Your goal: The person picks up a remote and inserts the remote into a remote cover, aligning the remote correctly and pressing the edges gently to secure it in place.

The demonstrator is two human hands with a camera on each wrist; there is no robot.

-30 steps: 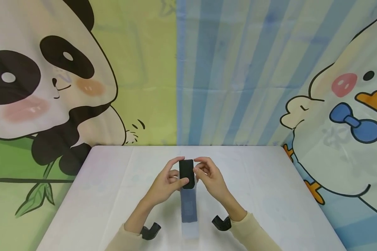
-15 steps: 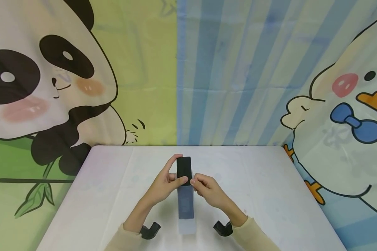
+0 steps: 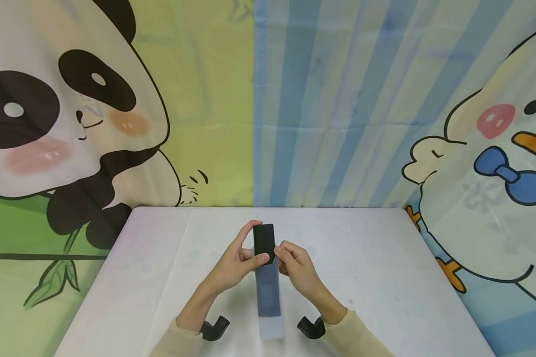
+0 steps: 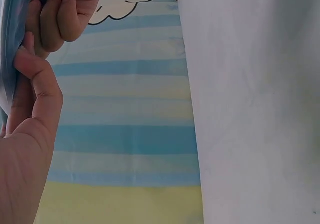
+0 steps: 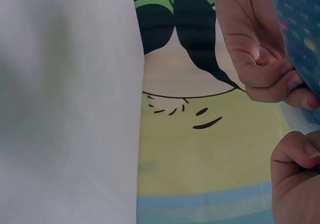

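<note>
1. The black slab [image 3: 264,239] is up in the middle, over the white counter [image 3: 362,277]. A blue-grey strip [image 3: 268,292] runs down from it to a pale end.
2. The left hand [image 3: 234,265] has its grip clamped on the black slab, thumb on the front, first finger up at the top corner. I'd hold that firm so it can't tip.
3. The right hand [image 3: 298,267] has finger and thumb pinched together at the slab's right side. Its grip looks clamped on the top edge of the blue-grey strip (that spot is tiny, so I can't be sure).
4. Small, slow pulls look best to me. A big tug could bend the strip or twist the slab.
5. The left thumb sits low, close to the strip's top. It may get in the way there, so it could slide up a bit.
6. There is wide room on the counter to the left and right. At the far edge, the cloth wall [image 3: 330,124] goes up, so sideways is the easy way to move.
</note>
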